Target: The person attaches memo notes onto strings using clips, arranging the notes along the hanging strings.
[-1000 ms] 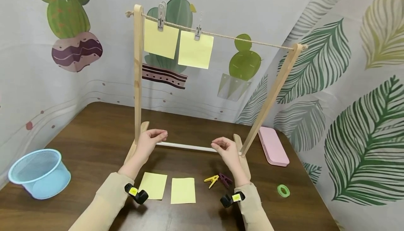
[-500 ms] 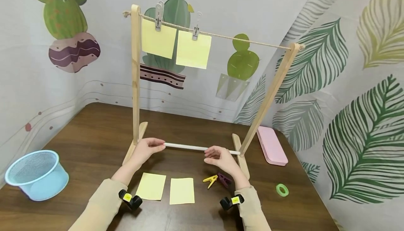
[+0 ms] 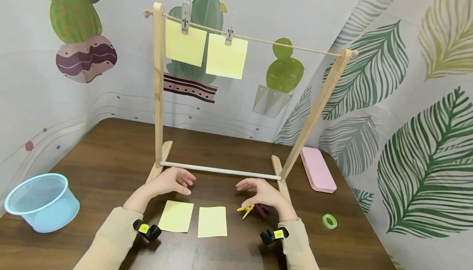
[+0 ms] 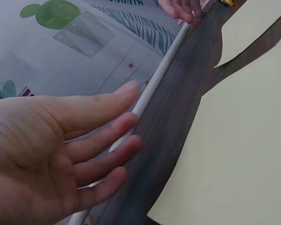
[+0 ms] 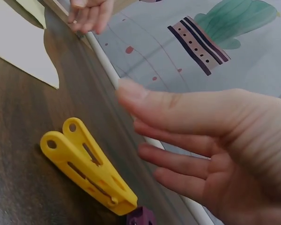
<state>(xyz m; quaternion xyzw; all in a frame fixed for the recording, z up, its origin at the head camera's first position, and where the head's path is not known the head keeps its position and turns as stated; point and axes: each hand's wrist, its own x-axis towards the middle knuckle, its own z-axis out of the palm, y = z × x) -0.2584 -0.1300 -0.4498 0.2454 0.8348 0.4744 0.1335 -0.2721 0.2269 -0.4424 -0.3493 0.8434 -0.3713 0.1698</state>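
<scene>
My left hand (image 3: pixel 171 181) hovers in front of the rack's white bottom rod (image 3: pixel 221 171), fingers loosely bent and holding nothing. Just below it on the table lies a yellow paper note (image 3: pixel 176 216); a second yellow note (image 3: pixel 212 222) is beside it. My right hand (image 3: pixel 265 193) is above a yellow clothespin (image 5: pixel 86 164) and a purple clothespin (image 3: pixel 262 211), thumb and fingers apart with nothing between them. In the head view, its thumb partly overlaps the yellow clothespin. Two more yellow notes (image 3: pixel 186 43) hang from the rope (image 3: pixel 288 47) by grey clips (image 3: pixel 229 37).
The wooden rack's left post (image 3: pixel 158 85) and right post (image 3: pixel 314 118) stand behind the hands. A light blue mesh basket (image 3: pixel 40 204) is at the left. At the right are a pink case (image 3: pixel 318 170) and a green tape roll (image 3: pixel 329 221).
Both hands have come down and nearer from the bottom rod, and their fingers have spread from a closer, pinched posture. The notes and clothespins have stayed in place.
</scene>
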